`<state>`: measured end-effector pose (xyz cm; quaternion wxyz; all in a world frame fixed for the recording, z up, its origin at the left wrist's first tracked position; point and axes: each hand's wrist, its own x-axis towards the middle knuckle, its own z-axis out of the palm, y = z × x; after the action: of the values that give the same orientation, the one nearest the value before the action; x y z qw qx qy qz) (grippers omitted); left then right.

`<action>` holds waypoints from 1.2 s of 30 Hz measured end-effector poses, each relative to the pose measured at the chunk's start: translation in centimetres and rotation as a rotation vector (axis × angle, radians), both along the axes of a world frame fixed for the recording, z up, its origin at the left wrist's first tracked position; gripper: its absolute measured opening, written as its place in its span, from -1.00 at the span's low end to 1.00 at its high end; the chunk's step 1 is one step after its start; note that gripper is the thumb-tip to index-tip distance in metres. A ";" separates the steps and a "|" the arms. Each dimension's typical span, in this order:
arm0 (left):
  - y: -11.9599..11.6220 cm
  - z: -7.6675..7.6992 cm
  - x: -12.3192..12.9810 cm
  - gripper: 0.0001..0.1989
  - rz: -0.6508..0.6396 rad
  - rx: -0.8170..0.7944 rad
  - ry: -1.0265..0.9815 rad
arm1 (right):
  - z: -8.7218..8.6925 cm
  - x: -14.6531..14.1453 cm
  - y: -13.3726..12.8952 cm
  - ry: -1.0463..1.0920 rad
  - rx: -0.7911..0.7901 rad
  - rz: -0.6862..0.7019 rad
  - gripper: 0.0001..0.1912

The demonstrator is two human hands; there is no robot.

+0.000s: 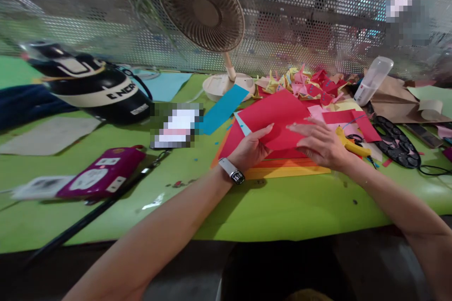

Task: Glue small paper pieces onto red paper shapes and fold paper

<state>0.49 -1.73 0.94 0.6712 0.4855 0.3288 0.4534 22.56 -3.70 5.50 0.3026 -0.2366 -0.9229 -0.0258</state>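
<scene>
My left hand grips the lower left edge of a red paper sheet, thumb on top and fingers underneath. The sheet is raised at a tilt, and a pale blue paper shows at its left edge. At the sheet's right side is my right hand, its fingers stretched and spread, holding nothing I can see. Whether its fingertips touch the sheet, I cannot tell. Below lies a stack of red, orange and yellow paper. A blue paper strip rests to the left.
Behind stand a fan and a heap of folded paper. Leftward are a black bottle, a phone and a purple case. Rightward lie a yellow banana-shaped item, a black palette and a clear bottle.
</scene>
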 end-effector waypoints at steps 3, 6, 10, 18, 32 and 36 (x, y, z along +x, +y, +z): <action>-0.5 0.6 0.2 -0.75 0.185 -0.276 -0.256 | -0.3 -0.1 0.6 0.298 -0.074 -0.167 -0.80; -1.0 1.0 0.5 -0.82 0.226 -0.380 -0.284 | -0.7 0.1 1.4 0.422 -0.180 -0.275 -0.77; -1.1 0.8 0.7 -0.84 0.205 -0.361 -0.299 | -1.3 0.3 2.1 0.528 -0.394 -0.320 -0.68; -2.3 0.9 1.3 -0.51 0.190 -0.112 -0.243 | -1.4 -0.4 1.8 0.653 -0.530 -0.264 -0.77; -2.3 1.0 1.9 -0.62 0.335 -0.162 -0.056 | -1.4 -0.2 2.0 0.662 -0.709 -0.263 -0.49; -2.5 1.5 2.0 -0.59 0.374 -0.159 -0.034 | -1.2 -0.3 1.9 0.688 -0.757 -0.256 -0.51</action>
<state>2.51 -4.21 2.43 0.6172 0.3536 0.4366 0.5509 22.23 -1.75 4.32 0.4759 -0.4350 -0.6788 0.3516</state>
